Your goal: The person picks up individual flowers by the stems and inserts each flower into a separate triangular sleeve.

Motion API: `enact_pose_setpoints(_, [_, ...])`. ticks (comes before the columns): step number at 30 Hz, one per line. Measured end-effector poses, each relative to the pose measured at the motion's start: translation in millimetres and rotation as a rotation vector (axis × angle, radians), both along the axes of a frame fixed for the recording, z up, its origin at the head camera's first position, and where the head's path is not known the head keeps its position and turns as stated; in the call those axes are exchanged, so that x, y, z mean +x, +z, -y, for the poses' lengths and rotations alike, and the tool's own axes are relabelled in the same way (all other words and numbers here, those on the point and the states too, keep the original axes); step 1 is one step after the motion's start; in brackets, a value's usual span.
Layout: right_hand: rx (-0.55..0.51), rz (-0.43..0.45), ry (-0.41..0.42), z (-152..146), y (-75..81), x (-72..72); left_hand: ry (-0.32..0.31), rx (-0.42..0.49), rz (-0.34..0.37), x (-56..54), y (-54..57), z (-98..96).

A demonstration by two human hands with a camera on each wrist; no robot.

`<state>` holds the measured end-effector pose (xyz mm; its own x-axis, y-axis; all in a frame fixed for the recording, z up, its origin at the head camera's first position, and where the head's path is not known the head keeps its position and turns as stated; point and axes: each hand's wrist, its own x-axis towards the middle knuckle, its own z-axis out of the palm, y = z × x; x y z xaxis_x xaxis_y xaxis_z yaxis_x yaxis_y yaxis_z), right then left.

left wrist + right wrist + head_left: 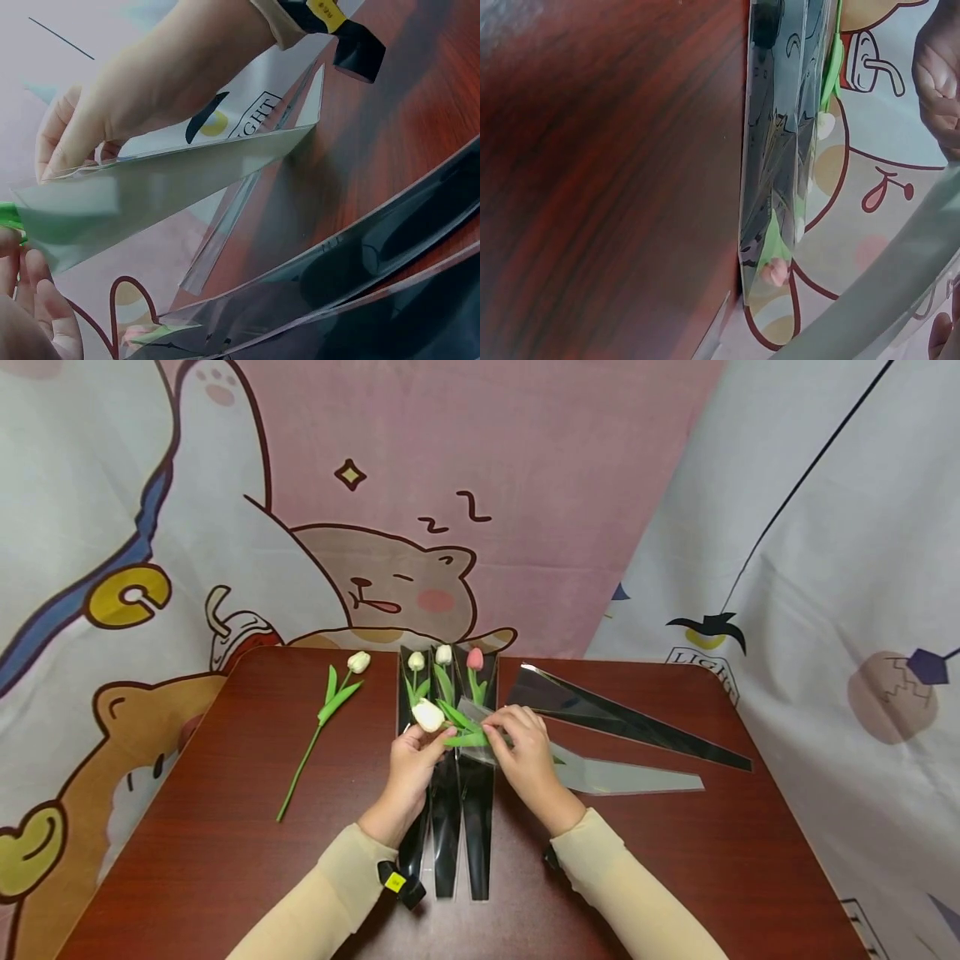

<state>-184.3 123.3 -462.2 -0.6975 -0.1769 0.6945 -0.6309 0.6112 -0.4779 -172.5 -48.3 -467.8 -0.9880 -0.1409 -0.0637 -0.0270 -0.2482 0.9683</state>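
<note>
In the head view, my left hand pinches a white tulip just below its bloom. My right hand holds the edge of a tapered, translucent flower sleeve, whose narrow end points right. The tulip's leaves lie at the sleeve's wide mouth, and a bit of green shows farther along it. The left wrist view shows the right-hand fingers on the sleeve's upper edge and the left hand at its mouth. Under both hands lie black-backed sleeves with two white tulips and a pink tulip.
A loose white tulip with a green stem lies on the left of the brown table. Another tapered black sleeve lies at the right, beyond the held one. A cartoon-printed cloth hangs behind the table.
</note>
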Motion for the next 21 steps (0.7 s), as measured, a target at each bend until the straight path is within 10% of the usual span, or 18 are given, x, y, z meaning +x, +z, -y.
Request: enact_pose_setpoints(21, [0.014, 0.005, 0.012, 1.5, -3.7, 0.6, -0.036, -0.008, -0.007, -0.1, 5.4, -2.0])
